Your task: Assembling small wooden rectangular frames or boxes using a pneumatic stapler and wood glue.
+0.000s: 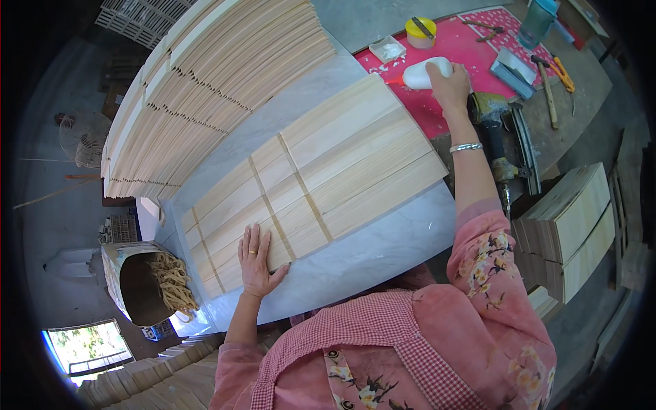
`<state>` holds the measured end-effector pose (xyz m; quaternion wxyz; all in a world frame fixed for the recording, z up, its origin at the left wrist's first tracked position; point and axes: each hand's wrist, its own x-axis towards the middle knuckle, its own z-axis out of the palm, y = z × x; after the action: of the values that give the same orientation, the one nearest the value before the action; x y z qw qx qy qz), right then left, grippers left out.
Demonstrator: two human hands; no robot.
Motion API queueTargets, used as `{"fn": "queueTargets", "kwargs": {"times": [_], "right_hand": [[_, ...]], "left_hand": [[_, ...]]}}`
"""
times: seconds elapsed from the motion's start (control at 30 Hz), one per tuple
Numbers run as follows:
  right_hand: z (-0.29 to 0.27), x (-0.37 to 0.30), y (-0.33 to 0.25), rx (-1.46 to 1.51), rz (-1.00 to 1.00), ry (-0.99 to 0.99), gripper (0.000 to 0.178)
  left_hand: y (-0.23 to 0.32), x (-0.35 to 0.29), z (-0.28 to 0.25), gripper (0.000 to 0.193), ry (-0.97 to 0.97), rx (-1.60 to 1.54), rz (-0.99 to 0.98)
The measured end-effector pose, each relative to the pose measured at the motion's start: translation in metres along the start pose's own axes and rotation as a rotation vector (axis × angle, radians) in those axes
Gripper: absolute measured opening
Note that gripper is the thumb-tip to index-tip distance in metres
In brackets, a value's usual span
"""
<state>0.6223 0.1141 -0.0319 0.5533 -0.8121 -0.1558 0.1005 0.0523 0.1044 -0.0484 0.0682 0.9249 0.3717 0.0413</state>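
Note:
Several pale wooden boards lie side by side as a panel on the grey marbled tabletop, with grooves running across them. My left hand rests flat near the panel's front edge, close to a groove, fingers stretched out and holding nothing. At the far right, my right hand is wrapped round a white squeeze bottle. The bottle lies tilted sideways, its red nozzle toward the panel's far right corner, above a red mat.
Tall stacks of grooved boards stand behind the panel. A nail gun, a hammer, a yellow-lidded tub and a teal bottle sit right. A bin of tan strips stands left; more wood is stacked right.

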Motion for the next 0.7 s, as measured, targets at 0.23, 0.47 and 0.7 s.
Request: {"fn": "queueTargets", "kwargs": {"times": [0.23, 0.47, 0.7], "right_hand": [[-0.02, -0.005, 0.014, -0.037, -0.09, 0.034, 0.053], [-0.046, -0.027, 0.011, -0.113, -0.08, 0.044, 0.052], [-0.074, -0.047, 0.02, -0.118, -0.103, 0.055, 0.053]], "left_hand": [[0.0, 0.0, 0.001, 0.09, 0.003, -0.004, 0.001], [0.001, -0.001, 0.001, 0.089, 0.012, 0.01, -0.003], [0.002, -0.001, 0.001, 0.089, 0.018, 0.008, 0.009]]}}
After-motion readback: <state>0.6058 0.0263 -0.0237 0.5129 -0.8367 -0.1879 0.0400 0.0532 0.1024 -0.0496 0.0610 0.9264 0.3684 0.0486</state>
